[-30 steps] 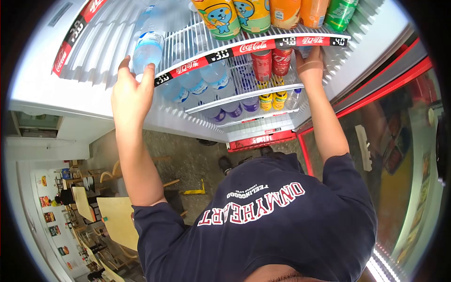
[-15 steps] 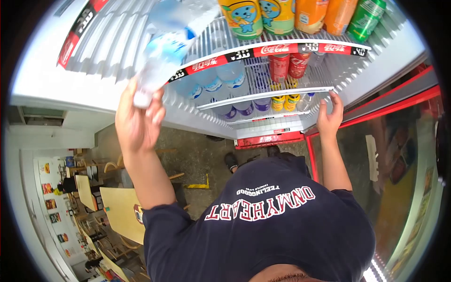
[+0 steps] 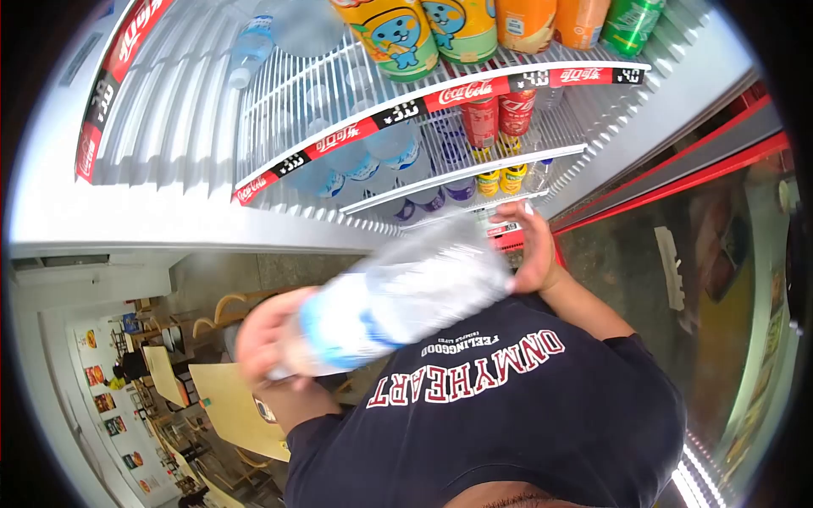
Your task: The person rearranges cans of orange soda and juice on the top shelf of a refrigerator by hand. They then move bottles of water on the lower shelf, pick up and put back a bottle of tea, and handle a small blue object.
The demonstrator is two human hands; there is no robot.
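Observation:
My left hand (image 3: 275,339) is closed around the cap end of a large clear water bottle (image 3: 406,292) with a blue-and-white label. The bottle lies slanted in front of my chest, outside the fridge, its base up to the right and blurred by motion. At that base is my right hand (image 3: 538,250), fingers apart and curved, its thumb side close to the plastic. On the upper fridge shelf (image 3: 322,85), a smaller water bottle (image 3: 252,51) lies tilted at the left, beside big yellow drink bottles (image 3: 398,42) with a blue cartoon figure.
Orange bottles (image 3: 525,25) and a green bottle (image 3: 631,25) stand at the upper right. Lower shelves hold red cans (image 3: 481,123), water bottles and small yellow containers (image 3: 512,178). The open fridge door (image 3: 677,212) is on the right. Wooden tables (image 3: 237,406) stand at the left.
My left hand has brought the water bottle down and out from the upper shelf to my chest. My right hand has moved from the lower shelf edge to the bottle's base.

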